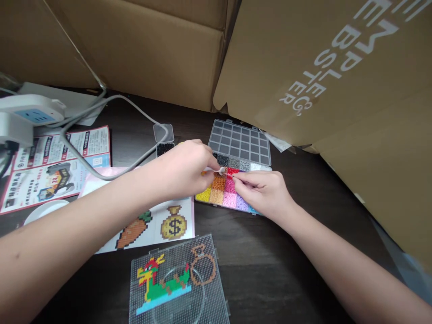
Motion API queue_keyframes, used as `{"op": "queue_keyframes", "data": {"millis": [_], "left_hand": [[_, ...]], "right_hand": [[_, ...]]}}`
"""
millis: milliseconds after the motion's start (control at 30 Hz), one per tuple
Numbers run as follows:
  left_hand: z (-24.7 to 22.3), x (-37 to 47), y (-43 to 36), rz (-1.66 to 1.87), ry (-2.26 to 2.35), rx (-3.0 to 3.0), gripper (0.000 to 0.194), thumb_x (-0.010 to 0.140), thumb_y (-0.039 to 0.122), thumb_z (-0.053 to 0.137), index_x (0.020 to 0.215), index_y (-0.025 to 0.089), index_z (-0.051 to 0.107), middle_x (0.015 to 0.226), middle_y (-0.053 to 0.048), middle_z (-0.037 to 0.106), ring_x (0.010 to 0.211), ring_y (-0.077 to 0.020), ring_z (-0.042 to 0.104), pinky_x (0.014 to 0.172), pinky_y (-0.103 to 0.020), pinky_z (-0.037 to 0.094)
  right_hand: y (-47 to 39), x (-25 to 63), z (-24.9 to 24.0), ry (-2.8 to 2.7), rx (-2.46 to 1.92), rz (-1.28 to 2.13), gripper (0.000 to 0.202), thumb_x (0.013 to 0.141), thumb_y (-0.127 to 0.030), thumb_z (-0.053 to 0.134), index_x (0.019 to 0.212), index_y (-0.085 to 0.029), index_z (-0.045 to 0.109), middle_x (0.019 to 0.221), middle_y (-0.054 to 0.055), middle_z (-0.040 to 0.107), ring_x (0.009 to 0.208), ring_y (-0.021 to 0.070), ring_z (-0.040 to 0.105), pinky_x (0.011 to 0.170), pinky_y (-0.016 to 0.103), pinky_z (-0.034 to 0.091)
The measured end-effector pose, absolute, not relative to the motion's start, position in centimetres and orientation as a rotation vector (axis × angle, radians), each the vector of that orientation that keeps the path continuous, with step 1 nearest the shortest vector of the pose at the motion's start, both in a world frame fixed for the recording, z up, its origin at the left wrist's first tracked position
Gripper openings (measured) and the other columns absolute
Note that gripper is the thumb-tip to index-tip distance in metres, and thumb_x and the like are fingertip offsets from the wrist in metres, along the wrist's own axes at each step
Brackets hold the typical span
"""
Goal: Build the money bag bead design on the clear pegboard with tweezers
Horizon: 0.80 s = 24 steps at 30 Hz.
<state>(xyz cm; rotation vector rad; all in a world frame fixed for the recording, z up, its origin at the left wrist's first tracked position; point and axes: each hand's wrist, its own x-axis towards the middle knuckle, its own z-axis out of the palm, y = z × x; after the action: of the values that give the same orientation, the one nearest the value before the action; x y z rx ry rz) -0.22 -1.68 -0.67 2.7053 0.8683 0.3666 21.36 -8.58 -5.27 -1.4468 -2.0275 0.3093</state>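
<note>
L hand (195, 168) over bead box (218, 197), grip closed on a small whitish item (221, 171); can't tell exactly what. R hand (268, 191) at box's R side, grip narrow w/ a thin tool (230, 175), tip near that item, above the red beads. Box on dark desk (256, 270), clear lid (239, 141) open behind it. Pegboard (182, 288) w/ dragon & brown bead outline nearer the person; pattern sheet (153, 229) partly under L forearm.
</note>
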Motion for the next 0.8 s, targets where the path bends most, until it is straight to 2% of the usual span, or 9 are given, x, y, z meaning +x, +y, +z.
{"op": "queue_keyframes", "data": {"millis": [233, 433, 567, 667, 800], "left_hand": [[-0.7, -0.6, -1.7, 0.490, 0.885, 2.651, 0.027, 0.081, 0.018, 0.057, 0.097, 0.022, 0.079, 0.079, -0.004, 0.072, 0.078, -0.0197, 0.063, 0.071, -0.033, 0.050], [-0.5, -1.5, -2.3, 0.564, 0.956, 2.525, 0.025, 0.078, 0.017, 0.060, 0.094, 0.020, 0.079, 0.080, -0.003, 0.074, 0.075, -0.0172, 0.066, 0.067, -0.030, 0.051], [0.0, -3.1, -3.4, 0.603, 1.056, 2.333, 0.022, 0.078, 0.019, 0.063, 0.093, 0.021, 0.078, 0.086, -0.001, 0.077, 0.076, -0.0155, 0.069, 0.067, -0.028, 0.052], [0.5, -4.9, -4.9, 0.583, 1.118, 2.137, 0.023, 0.083, 0.021, 0.060, 0.100, 0.020, 0.076, 0.085, -0.002, 0.077, 0.072, -0.0144, 0.069, 0.060, -0.025, 0.052], [0.7, -7.5, -8.0, 0.615, 1.258, 1.770, 0.019, 0.081, 0.024, 0.065, 0.095, 0.017, 0.076, 0.085, -0.005, 0.077, 0.069, -0.0144, 0.069, 0.055, -0.023, 0.050]], "right_hand": [[-8.7, 21.3, -5.4, -1.914, -1.414, 0.283, 0.016, 0.084, -0.023, 0.064, 0.079, -0.021, 0.079, 0.058, 0.000, 0.065, 0.049, 0.0105, 0.053, 0.048, 0.025, 0.044], [-9.3, 21.5, -5.4, -1.832, -1.380, 0.237, 0.014, 0.081, -0.022, 0.068, 0.091, -0.021, 0.078, 0.063, 0.000, 0.068, 0.048, 0.0106, 0.053, 0.048, 0.026, 0.047], [-9.8, 21.5, -5.0, -1.804, -1.303, 0.204, 0.016, 0.079, -0.019, 0.071, 0.094, -0.022, 0.075, 0.063, 0.000, 0.068, 0.050, 0.0119, 0.057, 0.049, 0.027, 0.049], [-10.6, 21.0, -4.5, -1.786, -1.283, 0.136, 0.016, 0.078, -0.018, 0.072, 0.093, -0.022, 0.073, 0.066, 0.002, 0.069, 0.050, 0.0125, 0.057, 0.048, 0.027, 0.047], [-13.0, 20.2, -3.0, -1.840, -1.312, 0.074, 0.014, 0.079, -0.019, 0.070, 0.092, -0.023, 0.071, 0.056, -0.001, 0.063, 0.046, 0.0133, 0.056, 0.044, 0.028, 0.044]]}}
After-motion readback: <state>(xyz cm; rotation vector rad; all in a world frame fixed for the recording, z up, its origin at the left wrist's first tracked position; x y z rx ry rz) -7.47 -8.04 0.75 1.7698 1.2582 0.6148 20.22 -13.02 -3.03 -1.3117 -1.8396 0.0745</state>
